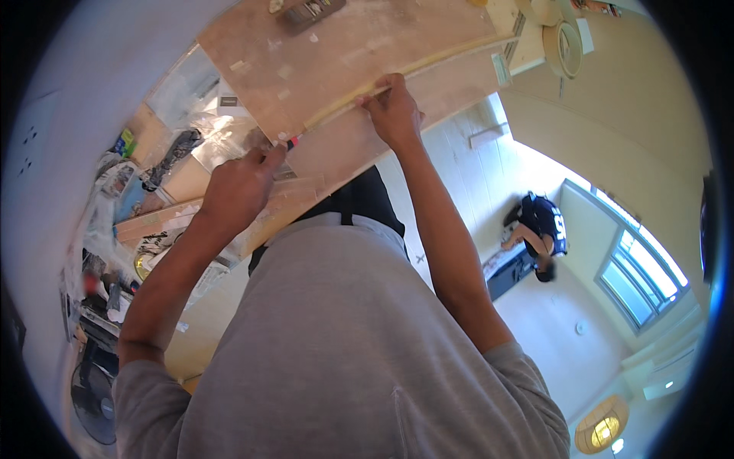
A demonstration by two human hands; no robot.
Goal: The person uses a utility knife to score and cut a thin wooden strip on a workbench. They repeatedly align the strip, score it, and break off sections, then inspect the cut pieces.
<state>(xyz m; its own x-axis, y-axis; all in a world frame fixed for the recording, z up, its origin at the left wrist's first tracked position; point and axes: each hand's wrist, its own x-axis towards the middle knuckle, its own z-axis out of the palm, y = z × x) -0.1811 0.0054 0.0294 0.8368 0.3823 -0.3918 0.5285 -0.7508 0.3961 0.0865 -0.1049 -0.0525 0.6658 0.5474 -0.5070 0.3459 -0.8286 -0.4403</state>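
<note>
Grey shirt (329, 329), worn by the person at work; nearest item, on the near side of the landmark, the broad wooden panel (321, 57).

Left hand (238, 187), one: at the panel's near left corner, fingers closed around a small red-and-black tool (293, 143) (kind unclear, most of it being inside the grip).

Right hand (394, 115), one: at the panel's near edge, thumb and fingertips pinching a pale narrow strip (459, 56).

Strip, one: lying lengthwise along the panel's near edge, above a narrow wooden board (355, 145); whether loose or fixed, cannot be told.

Step, as judged: lining up or working the strip, the right hand steadying while the left brings the tool to its left end. The next move would seem to call for a firm pinch and a controlled tool stroke, fingers kept clear of its tip.

Dark block-shaped tool (310, 11), one: on the panel's far part.

Pale ring-shaped roll (563, 50), one: beyond the panel's right end.

Co-worker (541, 229), one: bent over, well apart from the panel, to its right.

Window (638, 275), one: farther off than the co-worker, same side of the panel.
</note>
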